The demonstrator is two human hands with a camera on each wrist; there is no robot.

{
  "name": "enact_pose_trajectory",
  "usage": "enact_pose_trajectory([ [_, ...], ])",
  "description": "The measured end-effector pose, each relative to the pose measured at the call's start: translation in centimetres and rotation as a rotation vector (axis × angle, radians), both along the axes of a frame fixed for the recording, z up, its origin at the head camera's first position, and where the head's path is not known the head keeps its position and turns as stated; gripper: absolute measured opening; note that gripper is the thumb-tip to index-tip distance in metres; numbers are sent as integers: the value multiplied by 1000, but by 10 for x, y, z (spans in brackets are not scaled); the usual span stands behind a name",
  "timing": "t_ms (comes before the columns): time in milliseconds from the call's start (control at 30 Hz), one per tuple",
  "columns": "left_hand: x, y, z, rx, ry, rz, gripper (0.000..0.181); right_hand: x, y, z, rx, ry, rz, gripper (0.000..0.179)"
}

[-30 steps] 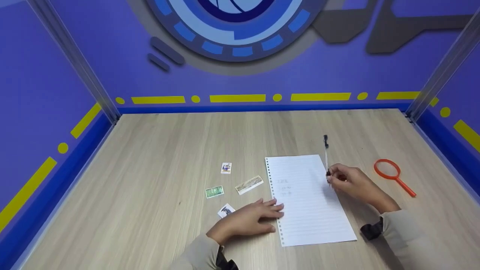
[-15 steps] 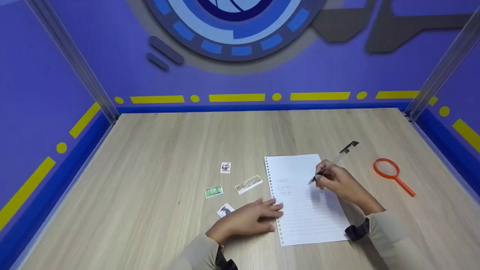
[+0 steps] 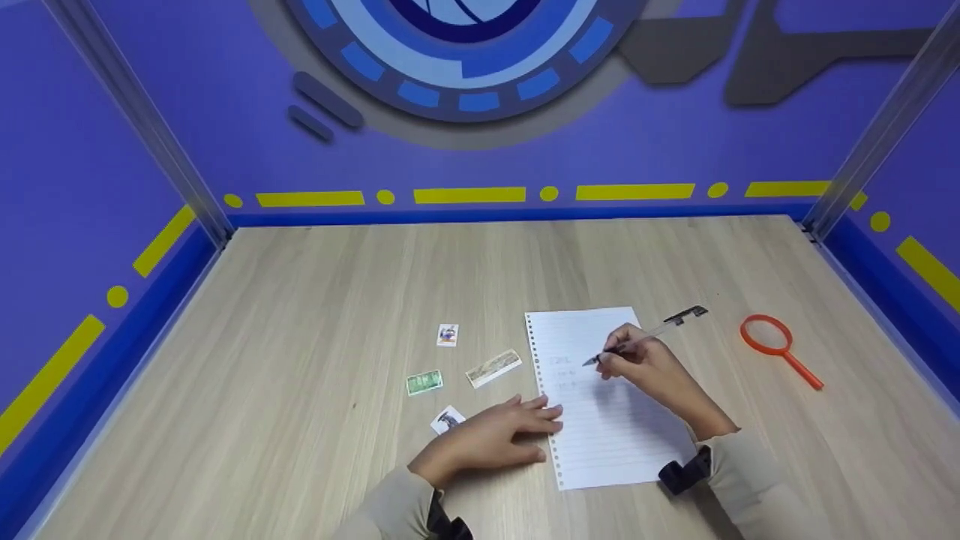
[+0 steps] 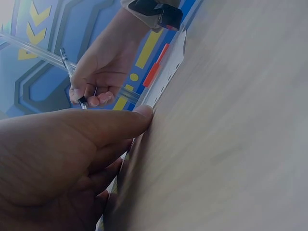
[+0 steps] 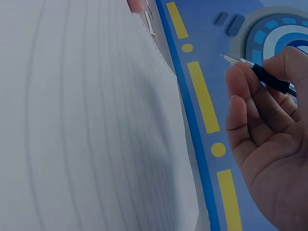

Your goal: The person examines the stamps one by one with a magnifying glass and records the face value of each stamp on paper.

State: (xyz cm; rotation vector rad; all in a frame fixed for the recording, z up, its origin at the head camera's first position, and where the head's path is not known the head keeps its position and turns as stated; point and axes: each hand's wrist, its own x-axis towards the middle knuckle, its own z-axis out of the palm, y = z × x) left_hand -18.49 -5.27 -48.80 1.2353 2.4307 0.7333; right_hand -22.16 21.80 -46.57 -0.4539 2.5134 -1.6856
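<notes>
My right hand (image 3: 641, 364) pinches a clear pen with a black grip (image 5: 272, 79) between thumb and fingers. In the right wrist view the pen's tip stands apart from the lined sheet of paper (image 3: 600, 442). Faint handwriting (image 3: 564, 371) shows at the sheet's upper left, near the tip. The left hand (image 3: 495, 435) rests with fingers spread, its fingertips on the sheet's punched left edge. Partly hidden beside that hand's wrist lies a stamp with a dark picture (image 3: 448, 420).
Left of the sheet lie a green stamp (image 3: 424, 382), a long brownish stamp (image 3: 493, 368) and a small stamp with a colourful figure (image 3: 448, 335). A magnifying glass with an orange frame (image 3: 802, 370) lies to the right. Blue panels (image 3: 465, 169) wall the table.
My right hand has carried the pen leftward from the sheet's right edge to over the paper. The pen has tilted from nearly upright, its tip now pointing left. The left hand stays put.
</notes>
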Motion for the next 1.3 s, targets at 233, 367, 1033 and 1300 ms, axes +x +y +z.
enact_pose_trajectory([
  [233,1,0,0,5,-2,-4,46,4,-13,-6,-73,-46,-40,17],
  [367,1,0,0,6,-3,-7,46,8,-19,-10,-59,-59,-58,19],
  [1033,1,-1,3,14,-17,1,47,17,-28,-18,81,-39,-9,12],
  [1300,1,0,3,8,-14,0,47,18,-27,-26,132,-34,-16,10],
])
